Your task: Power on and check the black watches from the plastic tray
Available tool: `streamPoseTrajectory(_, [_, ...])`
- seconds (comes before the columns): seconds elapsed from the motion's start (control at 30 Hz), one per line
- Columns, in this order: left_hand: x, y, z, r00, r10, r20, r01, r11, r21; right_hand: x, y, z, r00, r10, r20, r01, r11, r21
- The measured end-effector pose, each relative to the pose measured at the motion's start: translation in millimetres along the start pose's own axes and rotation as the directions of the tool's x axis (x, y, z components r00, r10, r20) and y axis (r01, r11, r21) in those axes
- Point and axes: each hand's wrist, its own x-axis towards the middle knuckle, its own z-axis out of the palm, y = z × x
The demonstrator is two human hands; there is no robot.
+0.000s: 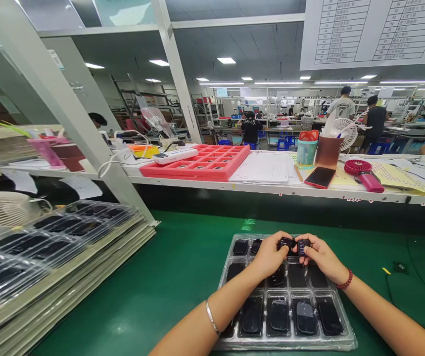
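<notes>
My left hand is closed on a small black watch body above the back row of a clear plastic tray. Close beside it, my right hand pinches another small black watch body, its lit screen showing lines of text. The two watch bodies nearly meet; whether they touch I cannot tell. Below my hands, the tray's compartments hold several dark, rounded rectangular pieces, such as the black piece in the front row. My forearms cover part of the tray's left side.
Stacked trays of black pieces stand at the left on the green bench. A white shelf behind holds a red foam tray, papers, a phone and a pink handheld fan. A thin cable lies at the right.
</notes>
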Motion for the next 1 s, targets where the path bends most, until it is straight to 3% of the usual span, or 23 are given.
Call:
streamPoseTrajectory(0.43, [-1.7,5.6,-2.1,1.000,-0.004,0.007,0.004,1.000,0.023,0.1,1.4,-0.7,1.000,0.005,0.001,-0.005,1.000,0.003])
streamPoseTrajectory(0.67, [-0.1,2.3,-2.3,0.997,0.020,-0.072,-0.015,0.998,0.063,0.6,2.8,-2.3,0.999,-0.036,0.018,0.036,0.999,0.012])
streamPoseTrajectory(1.0, [2.0,-0.7,-2.7,0.997,-0.036,-0.069,0.034,0.999,-0.031,-1.2,4.3,-2.5,0.998,-0.035,0.057,0.035,0.999,-0.015])
